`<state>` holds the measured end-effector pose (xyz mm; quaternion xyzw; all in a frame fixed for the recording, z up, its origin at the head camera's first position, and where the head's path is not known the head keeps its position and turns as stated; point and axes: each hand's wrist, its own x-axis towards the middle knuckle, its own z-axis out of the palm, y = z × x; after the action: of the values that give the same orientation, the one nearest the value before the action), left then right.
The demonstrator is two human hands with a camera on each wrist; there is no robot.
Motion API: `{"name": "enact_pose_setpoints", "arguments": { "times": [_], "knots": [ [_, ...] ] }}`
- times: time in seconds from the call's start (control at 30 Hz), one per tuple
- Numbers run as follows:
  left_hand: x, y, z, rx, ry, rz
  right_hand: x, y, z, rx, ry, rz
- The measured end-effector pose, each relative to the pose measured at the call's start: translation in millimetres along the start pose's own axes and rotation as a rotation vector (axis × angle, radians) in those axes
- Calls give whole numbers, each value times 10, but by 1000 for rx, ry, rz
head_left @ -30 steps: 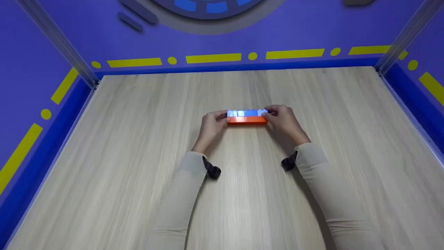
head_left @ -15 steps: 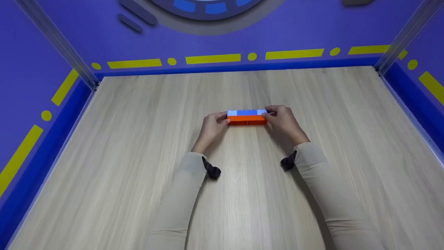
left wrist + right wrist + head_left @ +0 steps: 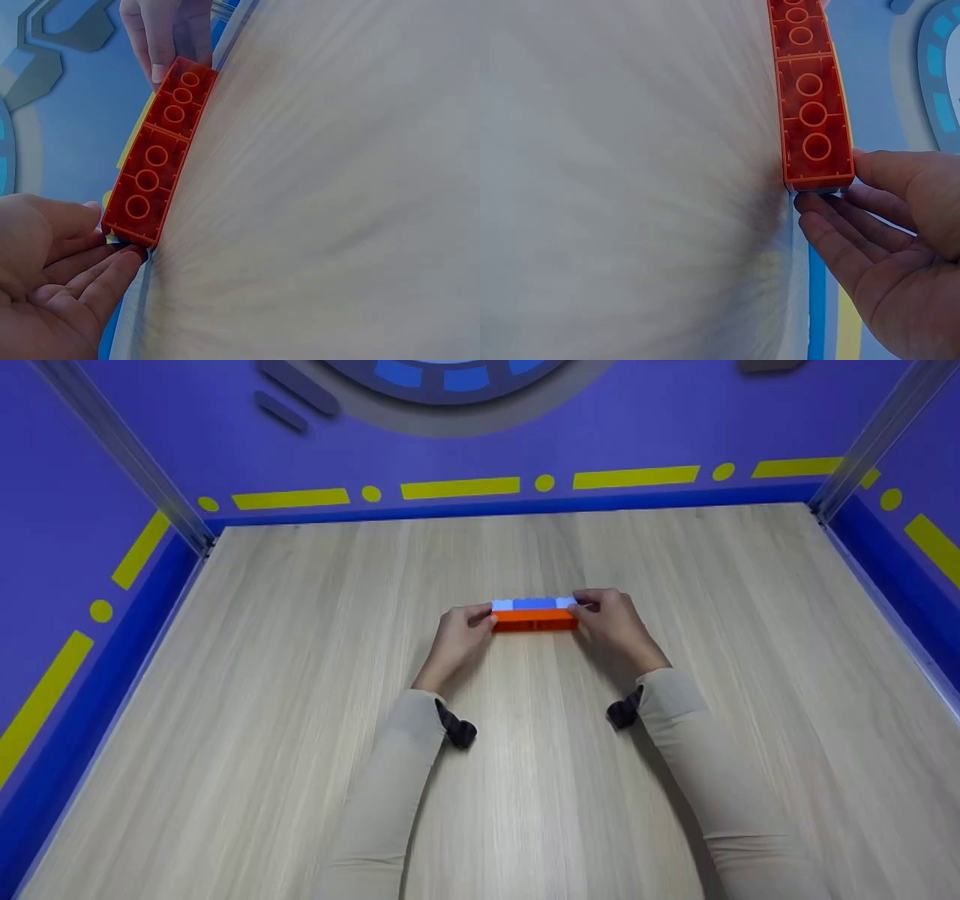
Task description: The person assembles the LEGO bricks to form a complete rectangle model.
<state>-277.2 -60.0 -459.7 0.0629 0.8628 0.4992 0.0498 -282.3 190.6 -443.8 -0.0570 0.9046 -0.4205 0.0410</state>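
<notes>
Two orange toy building bricks (image 3: 534,619) lie end to end in one long row. Behind them is joined a layer with a blue brick (image 3: 534,604) in the middle and pale bricks at both ends. Their hollow undersides, with round tubes inside, face me in both wrist views, as on this orange brick (image 3: 147,180). My left hand (image 3: 459,634) pinches the left end between thumb and fingers. At the opposite end, my right hand (image 3: 611,622) grips with its thumb (image 3: 885,169) on one side and fingers beneath. The row sits close over the wooden table.
The wood-grain table (image 3: 300,660) spreads around both arms. Blue-purple panels with yellow dashes, such as the back wall (image 3: 465,457), enclose its back and sides. Metal posts (image 3: 120,450) stand in the corners. A black wrist camera (image 3: 460,733) hangs under each sleeve.
The brick row has tipped so that its orange hollow underside turns more toward me and the blue layer shows narrower. Both hands keep their hold and have barely shifted.
</notes>
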Motion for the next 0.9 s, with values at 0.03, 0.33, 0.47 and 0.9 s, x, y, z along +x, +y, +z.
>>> {"name": "enact_pose_setpoints", "arguments": {
  "times": [0.03,0.33,0.47,0.9],
  "knots": [
    [-3,0,-3,-6,-2,1,1,1,-1,3,0,-3],
    [-2,-4,-45,-43,-17,10,0,-5,-24,24,-12,27],
    [-2,3,-96,-66,-7,22,6,-12,-65,42,-35,49],
    [-39,114,-402,92,86,130,3,-63,-311,-1,-92,42]
  ]
}}
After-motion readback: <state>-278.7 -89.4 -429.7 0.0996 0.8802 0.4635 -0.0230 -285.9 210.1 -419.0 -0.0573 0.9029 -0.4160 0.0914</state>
